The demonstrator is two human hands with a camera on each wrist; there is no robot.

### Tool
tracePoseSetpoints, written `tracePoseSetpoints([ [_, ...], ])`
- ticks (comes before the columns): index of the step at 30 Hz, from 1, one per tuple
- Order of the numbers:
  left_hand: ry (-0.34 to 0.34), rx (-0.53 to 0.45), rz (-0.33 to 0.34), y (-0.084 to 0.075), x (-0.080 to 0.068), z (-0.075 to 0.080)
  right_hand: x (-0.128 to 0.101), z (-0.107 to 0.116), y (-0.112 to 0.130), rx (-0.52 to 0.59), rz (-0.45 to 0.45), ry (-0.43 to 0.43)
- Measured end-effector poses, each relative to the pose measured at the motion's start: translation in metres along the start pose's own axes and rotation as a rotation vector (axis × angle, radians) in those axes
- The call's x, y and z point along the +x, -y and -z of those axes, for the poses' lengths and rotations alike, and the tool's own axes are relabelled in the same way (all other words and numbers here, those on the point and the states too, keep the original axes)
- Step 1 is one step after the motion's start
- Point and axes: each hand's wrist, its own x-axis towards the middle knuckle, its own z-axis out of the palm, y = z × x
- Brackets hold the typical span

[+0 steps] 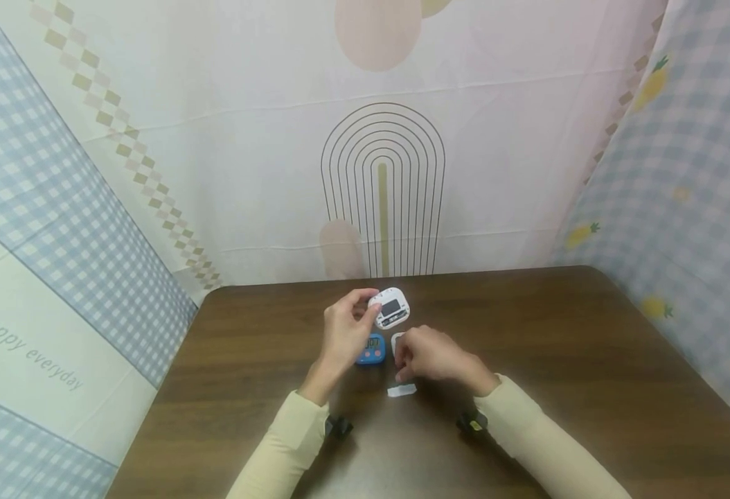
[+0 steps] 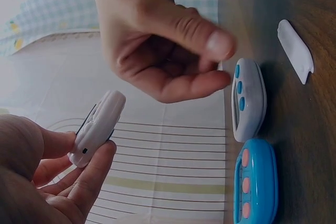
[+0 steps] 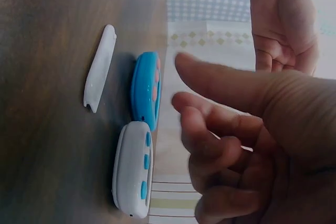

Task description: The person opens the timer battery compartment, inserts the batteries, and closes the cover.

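Observation:
My left hand (image 1: 343, 331) pinches a white digital timer (image 1: 393, 308) by its edge, thumb against fingers, raised above the table. The timer's back faces the head camera, and an uncovered battery slot shows along its lower side. In the left wrist view the timer (image 2: 97, 129) is seen edge-on. My right hand (image 1: 435, 355) hovers over the table with loosely bent fingers, thumb and forefinger apart, and nothing between them. Beneath it lies a second white timer (image 2: 250, 100) with blue buttons, beside a blue timer (image 1: 372, 349) with pink buttons. Closer to me is a white battery cover (image 1: 402, 391).
The dark brown wooden table (image 1: 246, 388) meets a patterned cloth backdrop (image 1: 265, 173) at its far edge. Checked cloths hang at the left and right sides. A black wrist camera (image 1: 340, 427) sits under the left sleeve, another (image 1: 472, 423) by the right sleeve.

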Motion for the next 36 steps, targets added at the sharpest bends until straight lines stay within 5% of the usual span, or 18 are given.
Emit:
tracePoseSetpoints([
  [13,0.002,0.005,-0.01,0.0,0.0,0.0,-0.004,-0.005,0.009,-0.06,-0.02,0.094],
  [36,0.013,0.005,-0.002,-0.002,0.0,0.001,-0.007,-0.016,0.012,-0.208,-0.01,0.103],
])
